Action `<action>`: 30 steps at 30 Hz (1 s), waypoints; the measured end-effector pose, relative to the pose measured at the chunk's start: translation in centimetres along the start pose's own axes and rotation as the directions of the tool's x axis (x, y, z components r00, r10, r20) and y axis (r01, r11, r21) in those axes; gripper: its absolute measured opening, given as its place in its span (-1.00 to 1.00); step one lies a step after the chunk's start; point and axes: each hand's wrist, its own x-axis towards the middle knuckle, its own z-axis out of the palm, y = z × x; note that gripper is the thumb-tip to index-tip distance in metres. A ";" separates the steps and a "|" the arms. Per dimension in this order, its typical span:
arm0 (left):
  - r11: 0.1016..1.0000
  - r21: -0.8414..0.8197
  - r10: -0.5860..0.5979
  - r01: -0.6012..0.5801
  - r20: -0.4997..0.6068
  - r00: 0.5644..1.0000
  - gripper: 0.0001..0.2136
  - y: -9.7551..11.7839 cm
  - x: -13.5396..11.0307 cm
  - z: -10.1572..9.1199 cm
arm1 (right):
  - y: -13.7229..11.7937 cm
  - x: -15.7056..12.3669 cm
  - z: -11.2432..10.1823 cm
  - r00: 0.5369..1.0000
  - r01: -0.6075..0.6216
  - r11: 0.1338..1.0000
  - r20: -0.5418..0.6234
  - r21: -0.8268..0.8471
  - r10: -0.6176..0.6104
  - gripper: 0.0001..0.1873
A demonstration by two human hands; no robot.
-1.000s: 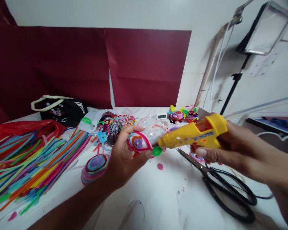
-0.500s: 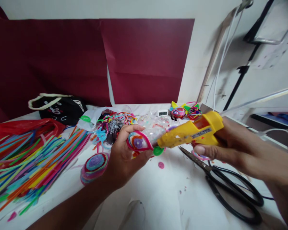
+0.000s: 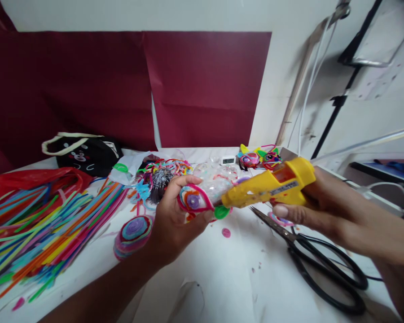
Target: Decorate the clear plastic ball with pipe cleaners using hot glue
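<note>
Between the thumb and fingers of my left hand (image 3: pixel 175 220) is a colourful pipe-cleaner craft piece (image 3: pixel 192 200), with a pink outline, orange and blue coils and a purple centre with a bead. A green oval piece (image 3: pixel 221 211) shows at its lower right. My right hand (image 3: pixel 326 215) is wrapped round a yellow hot glue gun (image 3: pixel 265 186), its nozzle pointing left at the right end of the craft piece. Whether the tip touches is hard to tell. Below the glue gun, black-handled scissors (image 3: pixel 299 244) lie on the white table (image 3: pixel 222 278).
Bundled pipe cleaners (image 3: pixel 60 229) and a red plastic bag (image 3: pixel 70 177) lie left. Nearby are a coiled round piece (image 3: pixel 133 233) and a black bag (image 3: pixel 87 157). Behind the hands sit clear plastic (image 3: pixel 215 177), a small digital display (image 3: pixel 228 159) and finished-looking colourful crafts (image 3: pixel 261 157).
The camera view has shifted slightly. Both hands keep nearly the same pose, with the glue gun's nozzle still at the craft piece's right end.
</note>
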 end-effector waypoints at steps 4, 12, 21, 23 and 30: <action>0.996 -0.084 -0.027 0.026 -0.014 1.000 -0.53 0.3 -0.1 0.0 | 0.1 -0.2 0.0 0.995 0.002 0.999 0.099 0.049 -0.007 -0.70; 0.970 -0.204 -0.146 0.136 -0.035 0.989 -0.55 1.0 0.0 0.1 | -0.4 -0.5 0.7 0.999 -0.047 0.962 0.029 0.270 0.041 -0.66; 0.961 -0.231 -0.186 0.151 -0.138 0.973 -0.53 1.8 0.6 0.4 | 1.0 -0.9 1.3 0.930 -0.266 0.747 -0.041 0.609 0.365 -0.72; 0.966 -0.217 -0.179 0.140 -0.171 0.969 -0.54 1.8 0.8 0.2 | 1.6 -1.1 1.6 0.913 -0.277 0.718 -0.058 0.639 0.404 -0.72; 0.966 -0.230 -0.171 0.119 -0.223 0.960 -0.54 1.0 1.6 -0.3 | 3.8 -1.2 4.3 0.832 -0.539 0.616 0.248 0.575 0.496 -0.63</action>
